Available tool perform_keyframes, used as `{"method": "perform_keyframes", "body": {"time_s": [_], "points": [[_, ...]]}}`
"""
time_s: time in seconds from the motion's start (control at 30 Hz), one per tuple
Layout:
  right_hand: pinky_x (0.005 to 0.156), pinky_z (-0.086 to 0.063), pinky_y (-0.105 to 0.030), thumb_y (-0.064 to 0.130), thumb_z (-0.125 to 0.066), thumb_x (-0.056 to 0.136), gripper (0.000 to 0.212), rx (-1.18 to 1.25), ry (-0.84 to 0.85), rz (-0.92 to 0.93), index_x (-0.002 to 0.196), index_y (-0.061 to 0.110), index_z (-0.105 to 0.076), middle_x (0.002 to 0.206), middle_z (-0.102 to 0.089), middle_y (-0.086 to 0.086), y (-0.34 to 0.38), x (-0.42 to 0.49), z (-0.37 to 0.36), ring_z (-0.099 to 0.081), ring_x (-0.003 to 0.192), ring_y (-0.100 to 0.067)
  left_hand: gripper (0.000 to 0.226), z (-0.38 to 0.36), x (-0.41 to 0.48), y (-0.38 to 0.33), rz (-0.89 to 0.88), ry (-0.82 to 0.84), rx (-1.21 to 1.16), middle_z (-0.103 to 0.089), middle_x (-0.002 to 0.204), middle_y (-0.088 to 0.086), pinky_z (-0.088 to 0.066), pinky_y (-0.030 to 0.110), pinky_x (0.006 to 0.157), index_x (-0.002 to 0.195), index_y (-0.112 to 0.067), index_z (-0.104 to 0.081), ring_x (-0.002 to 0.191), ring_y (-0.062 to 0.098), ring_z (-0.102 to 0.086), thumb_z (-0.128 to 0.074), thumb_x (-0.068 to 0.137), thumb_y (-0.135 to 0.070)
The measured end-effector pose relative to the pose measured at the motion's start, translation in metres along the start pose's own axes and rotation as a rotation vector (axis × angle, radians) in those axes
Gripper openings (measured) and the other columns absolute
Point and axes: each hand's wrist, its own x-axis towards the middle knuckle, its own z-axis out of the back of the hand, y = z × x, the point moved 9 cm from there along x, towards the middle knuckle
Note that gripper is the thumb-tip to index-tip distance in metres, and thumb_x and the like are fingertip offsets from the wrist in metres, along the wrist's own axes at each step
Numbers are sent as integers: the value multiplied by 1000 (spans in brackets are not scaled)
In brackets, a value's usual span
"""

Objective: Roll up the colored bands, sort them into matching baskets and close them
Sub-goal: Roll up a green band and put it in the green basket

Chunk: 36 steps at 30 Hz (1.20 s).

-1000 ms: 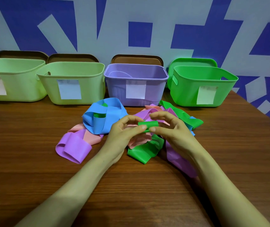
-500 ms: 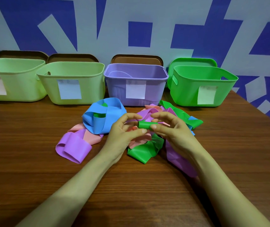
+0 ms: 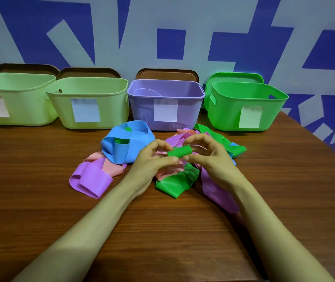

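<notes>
Rolling is the step in hand: left hand (image 3: 152, 161) and right hand (image 3: 213, 159) both pinch the little green roll (image 3: 180, 153) above the band pile (image 3: 122, 147), and next its loose tail (image 3: 175, 184) likely needs winding in.

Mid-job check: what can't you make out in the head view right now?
Head view:
labels: writing too blurred to read.
green basket: front wall hides its floor.
leftmost basket: cut off by the left edge.
green roll: left hand and right hand pinch it, covering its ends.
pile: hands hide bands beneath.
</notes>
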Motion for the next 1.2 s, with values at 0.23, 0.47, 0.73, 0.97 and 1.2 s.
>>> {"method": "perform_keyframes", "body": {"time_s": [0.23,0.47,0.73,0.97,1.2], "points": [[72,-51,-15,-20,-65,73,45,-26,-18,6,108,6,-54,97,-66,-7,42,3,13,-65,78,-3,13,-17,4,-43,-112,70,349,-65,86,1,-54,23,75,86,-13,-60,78,12,-65,-70,82,-6],[70,-53,-16,-13,-65,75,30,134,-90,-65,94,10,-58,76,-64,0,46,44,38,-66,66,-8,10,-32,52,-56,-24,141,217,-67,82,1,-57,23,77,90,-13,-62,76,12,-66,-63,87,-3],[58,-54,-17,-12,-63,79,25,197,-236,-160,89,10,-58,70,-63,1,46,120,87,-65,59,-5,18,-47,147,-66,-42,63,265,-66,88,1,-51,22,80,103,-8,-63,78,5,-62,-63,86,-1],[74,-54,-15,-4,-56,87,12,334,-261,-388,83,4,-63,66,-70,3,84,155,129,-67,67,-4,13,-86,192,-94,212,-22,-21,-59,80,12,-57,18,70,89,-4,-56,62,4,-65,-55,88,9],[72,-57,-23,1,-64,86,9,150,-304,-511,88,10,-62,67,-66,1,102,189,177,-62,57,-9,9,-119,237,-112,342,-19,-25,-60,87,10,-56,20,76,97,0,-57,78,14,-63,-55,90,5]]}}
